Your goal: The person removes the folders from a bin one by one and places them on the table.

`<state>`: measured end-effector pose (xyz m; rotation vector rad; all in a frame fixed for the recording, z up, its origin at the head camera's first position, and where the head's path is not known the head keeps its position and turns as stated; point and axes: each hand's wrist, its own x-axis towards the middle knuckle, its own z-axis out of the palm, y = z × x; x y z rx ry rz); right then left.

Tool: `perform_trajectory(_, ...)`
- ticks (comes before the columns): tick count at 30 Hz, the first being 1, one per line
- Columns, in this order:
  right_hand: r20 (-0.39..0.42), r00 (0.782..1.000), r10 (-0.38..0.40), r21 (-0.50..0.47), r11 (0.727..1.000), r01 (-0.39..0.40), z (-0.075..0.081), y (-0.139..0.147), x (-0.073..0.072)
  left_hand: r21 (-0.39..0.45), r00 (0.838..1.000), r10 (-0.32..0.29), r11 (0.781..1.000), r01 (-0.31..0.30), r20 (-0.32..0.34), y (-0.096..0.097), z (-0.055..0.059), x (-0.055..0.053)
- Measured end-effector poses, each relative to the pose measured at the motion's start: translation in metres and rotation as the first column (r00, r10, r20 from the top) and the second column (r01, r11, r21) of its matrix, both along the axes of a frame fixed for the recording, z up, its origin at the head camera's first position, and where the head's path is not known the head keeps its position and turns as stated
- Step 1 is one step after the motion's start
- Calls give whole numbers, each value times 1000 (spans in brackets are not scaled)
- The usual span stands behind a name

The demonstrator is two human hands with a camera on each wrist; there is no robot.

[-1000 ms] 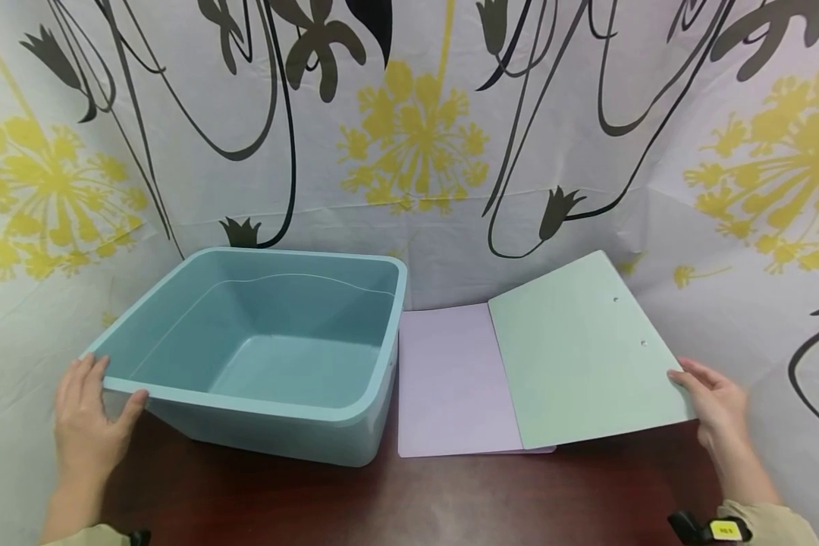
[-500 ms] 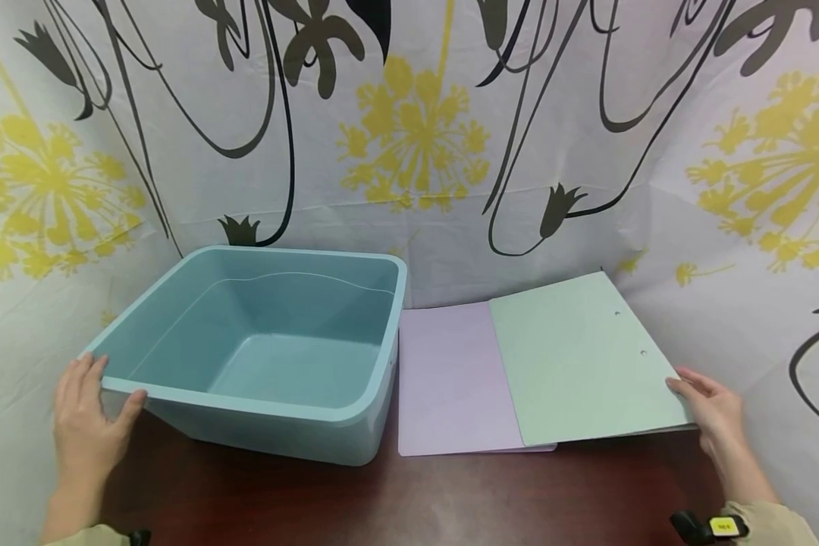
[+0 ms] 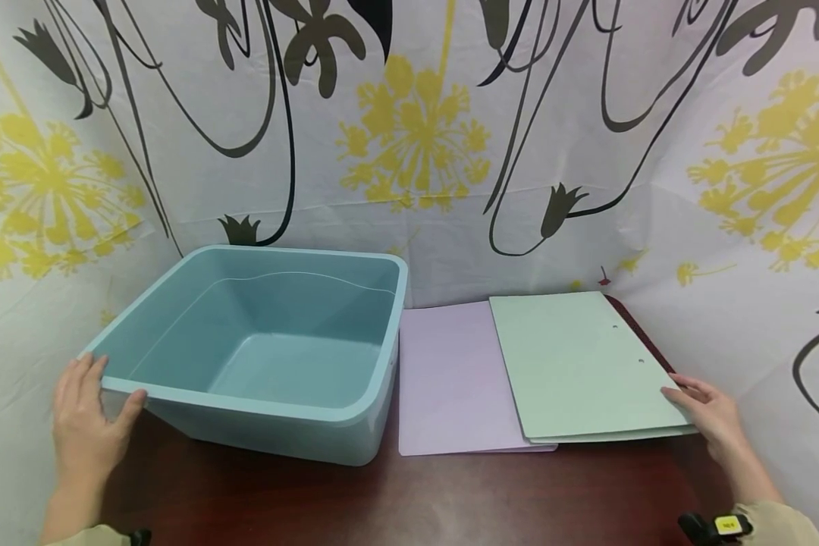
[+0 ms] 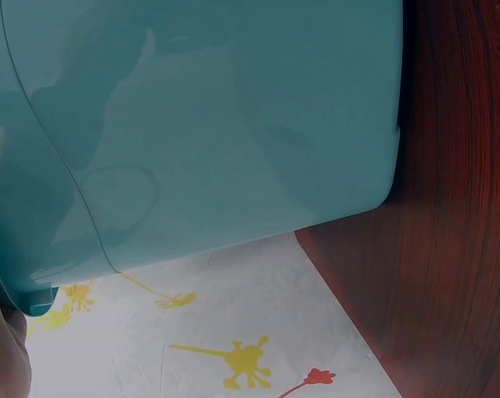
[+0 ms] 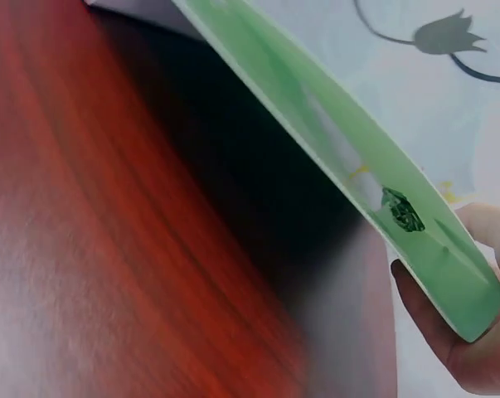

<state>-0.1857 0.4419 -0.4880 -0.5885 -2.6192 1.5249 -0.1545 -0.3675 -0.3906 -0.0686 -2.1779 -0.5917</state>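
A light-blue plastic bin (image 3: 300,402) stands on the left of the table in the head view, with nothing inside it. My left hand (image 3: 89,425) holds its near left corner, fingertips and thumb on the rim. On the right, my right hand (image 3: 710,413) pinches the right edge of a pale green folder (image 3: 587,364), thumb on top. In the right wrist view the folder's covers (image 5: 349,157) part slightly, with a small dark green patch between them. Its left part overlaps a lilac folder (image 3: 453,379), which lies flat beside the bin.
A dark reddish wooden table (image 3: 409,500) carries everything. Behind it hangs a white cloth (image 3: 416,250) printed with yellow and grey flowers. The lilac folder lies close against the bin's right side.
The green folder's raised far right corner has come down, so it lies much flatter. My right hand has lowered a little with it. The bin and my left hand have stayed put.
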Motion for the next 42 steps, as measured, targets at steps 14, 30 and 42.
perform_trajectory(14,48,986,161,190,967,-167,13,-7,0,1,999,11,1000,-11,31,-2,0,2)
perform_trajectory(30,67,982,178,193,963,-187,4,-2,-4,1,1000,-8,1000,8,0,-1,-1,0)
perform_trajectory(42,-37,978,207,210,958,-195,5,2,-5,0,1000,-8,1000,8,-8,-2,-2,-1)
